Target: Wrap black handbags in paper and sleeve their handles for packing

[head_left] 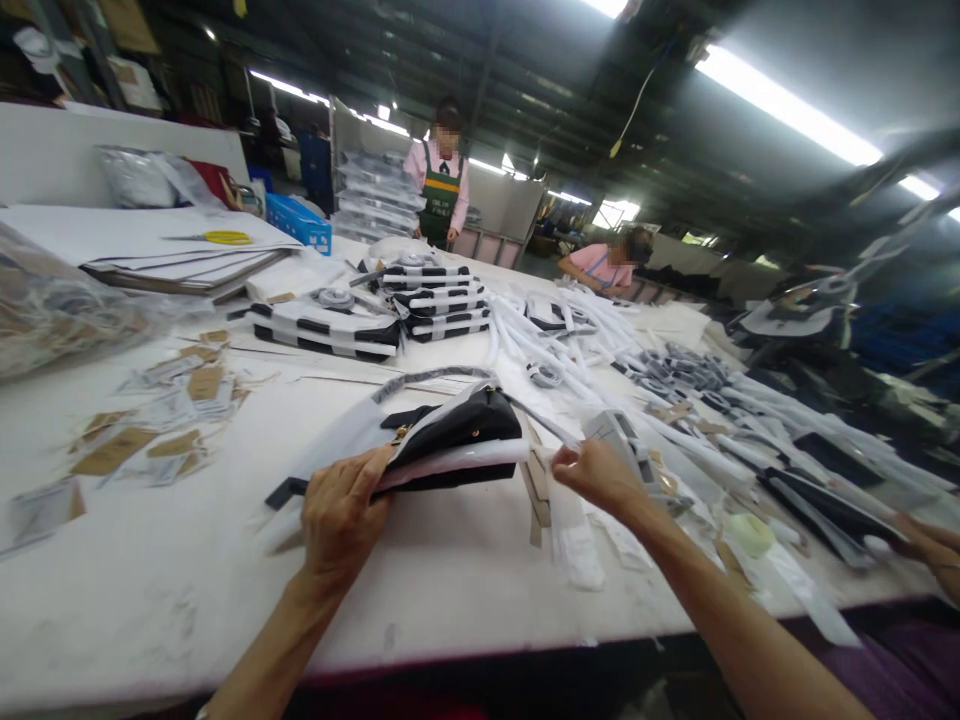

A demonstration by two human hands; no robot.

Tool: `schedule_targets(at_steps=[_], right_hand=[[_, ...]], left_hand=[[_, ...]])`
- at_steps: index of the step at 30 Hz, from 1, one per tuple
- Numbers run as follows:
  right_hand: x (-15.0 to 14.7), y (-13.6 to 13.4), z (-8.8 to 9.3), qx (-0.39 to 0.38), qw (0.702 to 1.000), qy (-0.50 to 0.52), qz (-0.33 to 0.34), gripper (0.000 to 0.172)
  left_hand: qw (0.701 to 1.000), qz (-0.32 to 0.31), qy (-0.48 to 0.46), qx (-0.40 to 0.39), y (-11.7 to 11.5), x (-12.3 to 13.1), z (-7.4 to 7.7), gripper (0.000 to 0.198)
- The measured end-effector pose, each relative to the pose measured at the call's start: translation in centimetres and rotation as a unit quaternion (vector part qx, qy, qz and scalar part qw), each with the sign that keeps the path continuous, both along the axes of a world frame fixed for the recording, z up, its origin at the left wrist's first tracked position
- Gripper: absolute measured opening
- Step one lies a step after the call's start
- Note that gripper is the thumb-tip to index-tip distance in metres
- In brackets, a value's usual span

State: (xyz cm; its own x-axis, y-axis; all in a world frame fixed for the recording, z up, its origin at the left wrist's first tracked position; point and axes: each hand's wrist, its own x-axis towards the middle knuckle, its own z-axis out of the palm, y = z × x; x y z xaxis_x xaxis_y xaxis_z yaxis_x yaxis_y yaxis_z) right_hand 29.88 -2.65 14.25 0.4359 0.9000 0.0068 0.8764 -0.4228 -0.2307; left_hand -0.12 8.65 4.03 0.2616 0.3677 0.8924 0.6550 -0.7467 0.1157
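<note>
A black and white handbag [457, 435] lies on its side on the white table [150, 590] in front of me. My left hand [341, 515] rests on its near left end, fingers curled over the edge and gripping it. My right hand [596, 475] is just right of the bag, fingers pinched on a thin white strap [544, 425] that runs from the bag. A grey braided strap [427, 378] arcs behind the bag.
Stacks of black-and-white striped bags [439, 295] and long white straps [570, 330] cover the table's middle and right. Paper tags [161, 420] lie scattered left, near yellow scissors [221, 238] on cardboard sheets. Two people work at the far end. Another person's hand [930, 550] shows at right.
</note>
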Motion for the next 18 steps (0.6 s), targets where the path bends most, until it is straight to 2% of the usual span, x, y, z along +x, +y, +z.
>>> schedule_targets(at_steps=[2,5,8,10,13,15,18], right_hand=[[-3.4,-1.1,-1.0,-0.037,0.998,0.041,0.024,0.020],[-7.8,-3.0,-2.9,-0.093,0.986,0.098,0.096,0.025],[-9.5,-4.2,-3.9,-0.141,0.964,0.166,0.152,0.018],[-9.1,-3.9,-4.1,-0.103,0.967,0.179,0.152,0.018],[-7.6,-2.0,-5.5,0.032,0.984,0.129,0.121,0.030],[-7.1,-0.2,-7.6,0.093,0.987,0.071,0.108,0.040],[-7.7,2.3,-11.5,0.098,0.989,0.004,0.108,0.065]], left_hand=[[1.000,0.010,-0.005,-0.005,0.0,0.1,0.1,0.035],[1.000,0.020,-0.005,-0.011,0.0,0.1,0.2,0.032],[1.000,0.022,-0.007,-0.019,0.0,0.1,0.3,0.032],[0.999,0.021,-0.012,-0.022,0.0,0.0,0.2,0.032],[0.999,0.020,-0.021,-0.022,0.2,0.0,0.1,0.031],[0.999,0.023,-0.031,-0.019,0.3,0.0,0.1,0.030],[0.998,0.034,-0.049,-0.013,0.5,-0.1,0.0,0.030]])
